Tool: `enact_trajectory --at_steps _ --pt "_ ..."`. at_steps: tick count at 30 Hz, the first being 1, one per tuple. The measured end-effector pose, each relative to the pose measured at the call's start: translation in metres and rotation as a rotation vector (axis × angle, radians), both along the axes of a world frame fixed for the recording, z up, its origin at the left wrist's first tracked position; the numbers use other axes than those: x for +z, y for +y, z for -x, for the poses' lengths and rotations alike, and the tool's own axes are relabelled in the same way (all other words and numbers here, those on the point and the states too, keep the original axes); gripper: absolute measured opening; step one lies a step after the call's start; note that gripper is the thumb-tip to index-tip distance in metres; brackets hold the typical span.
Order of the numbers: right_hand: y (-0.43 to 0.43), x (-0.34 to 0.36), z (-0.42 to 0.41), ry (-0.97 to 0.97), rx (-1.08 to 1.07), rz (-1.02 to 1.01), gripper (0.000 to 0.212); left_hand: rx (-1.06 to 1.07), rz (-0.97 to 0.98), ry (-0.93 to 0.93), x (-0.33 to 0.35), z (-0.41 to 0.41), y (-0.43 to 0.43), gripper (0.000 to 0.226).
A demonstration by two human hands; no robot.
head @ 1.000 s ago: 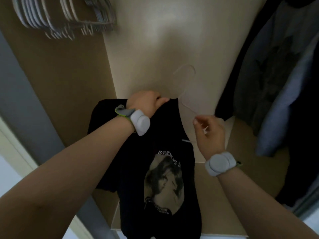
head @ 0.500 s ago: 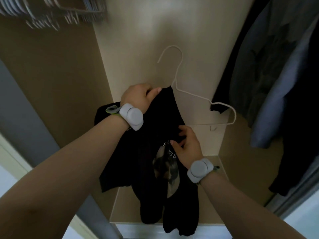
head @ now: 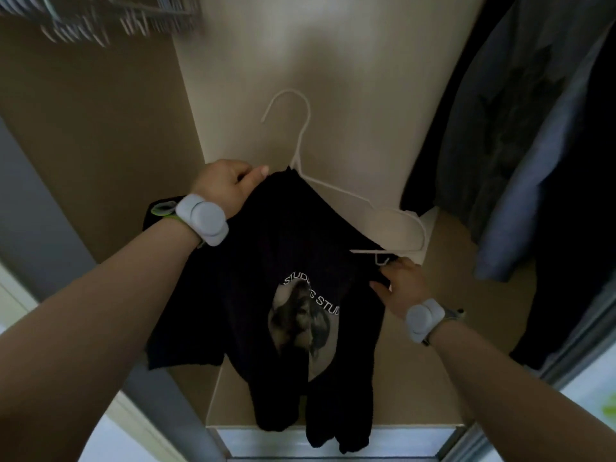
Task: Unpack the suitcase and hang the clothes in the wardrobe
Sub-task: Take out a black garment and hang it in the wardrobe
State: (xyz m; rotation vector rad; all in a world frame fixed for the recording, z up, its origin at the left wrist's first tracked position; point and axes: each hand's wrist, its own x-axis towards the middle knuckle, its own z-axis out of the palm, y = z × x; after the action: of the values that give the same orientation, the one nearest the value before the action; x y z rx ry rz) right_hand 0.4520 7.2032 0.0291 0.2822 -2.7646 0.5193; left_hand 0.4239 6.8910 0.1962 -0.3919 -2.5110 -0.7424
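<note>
A black T-shirt [head: 286, 248] with a round printed picture and white lettering hangs in front of me inside the wardrobe. A white wire hanger [head: 301, 141] sticks up out of its neck, and the hanger's right arm is bare beyond the cloth. My left hand [head: 226, 185] grips the shirt at the neck, beside the hanger's stem. My right hand [head: 400, 285] pinches the shirt's right shoulder edge just under the hanger's right end.
Several bare hangers [head: 100, 21] hang on a rail at the top left. Dark and blue-grey garments [head: 520, 135] hang close on the right. The wardrobe's back wall [head: 333, 61] is pale, and its floor [head: 416, 378] lies below the shirt.
My right hand left the chest print and moved right to the shirt's shoulder edge under the hanger end. The shirt has spread wider, showing more of the print. My left hand kept its hold.
</note>
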Motion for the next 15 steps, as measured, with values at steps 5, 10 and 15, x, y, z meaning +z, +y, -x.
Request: enact_trajectory --at_steps 5,10,15 --pt "0.033 0.01 0.005 0.031 0.097 -0.029 0.028 0.092 0.15 -0.036 -0.009 0.002 -0.021 0.057" --pt "0.041 0.054 -0.002 0.065 0.193 -0.06 0.028 0.174 0.389 -0.028 -0.022 -0.004 -0.03 0.047" --pt "-0.013 0.102 -0.005 0.343 0.48 -0.166 0.017 0.013 0.009 -0.076 -0.032 -0.004 -0.012 0.045"
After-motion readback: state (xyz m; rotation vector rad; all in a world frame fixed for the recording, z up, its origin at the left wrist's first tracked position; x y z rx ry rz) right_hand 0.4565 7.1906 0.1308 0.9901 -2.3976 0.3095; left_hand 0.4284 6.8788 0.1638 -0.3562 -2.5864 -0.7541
